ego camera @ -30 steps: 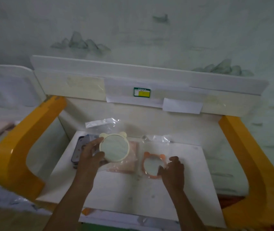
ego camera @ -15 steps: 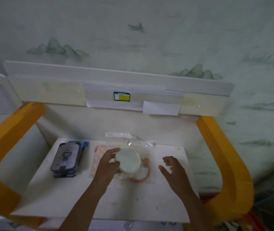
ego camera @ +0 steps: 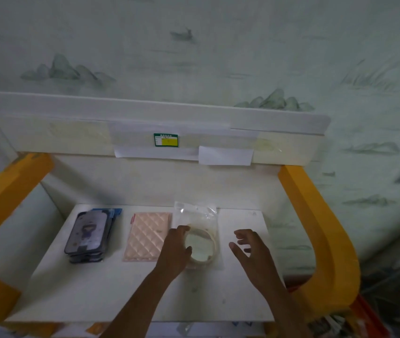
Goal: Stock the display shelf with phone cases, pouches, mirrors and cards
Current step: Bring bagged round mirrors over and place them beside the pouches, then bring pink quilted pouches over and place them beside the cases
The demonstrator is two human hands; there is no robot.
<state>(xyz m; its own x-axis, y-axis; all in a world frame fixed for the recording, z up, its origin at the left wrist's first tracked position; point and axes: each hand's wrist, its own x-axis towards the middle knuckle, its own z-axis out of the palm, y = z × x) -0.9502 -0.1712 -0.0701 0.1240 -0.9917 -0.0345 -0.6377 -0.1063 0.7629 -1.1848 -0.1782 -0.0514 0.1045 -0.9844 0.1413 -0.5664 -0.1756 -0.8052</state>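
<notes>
A cream round mirror (ego camera: 200, 246) in a clear plastic bag lies on the white shelf (ego camera: 96, 296), on top of another bagged mirror. My left hand (ego camera: 175, 250) rests on the mirror's left rim, fingers curled over its edge. My right hand (ego camera: 250, 250) hovers to the right of the mirror, fingers spread and holding nothing. A pink quilted pouch (ego camera: 146, 236) lies flat just left of the mirrors. A stack of dark phone cases (ego camera: 86, 236) sits at the shelf's left.
Yellow side brackets (ego camera: 325, 230) frame the shelf on both sides. An upper shelf edge with a green and yellow price tag (ego camera: 166, 140) and white labels runs above. Red crate and clutter show at the lower right.
The cream mirror went from held up in my left hand to lying on the orange mirror's bag. My right hand lifted off the orange mirror and moved right.
</notes>
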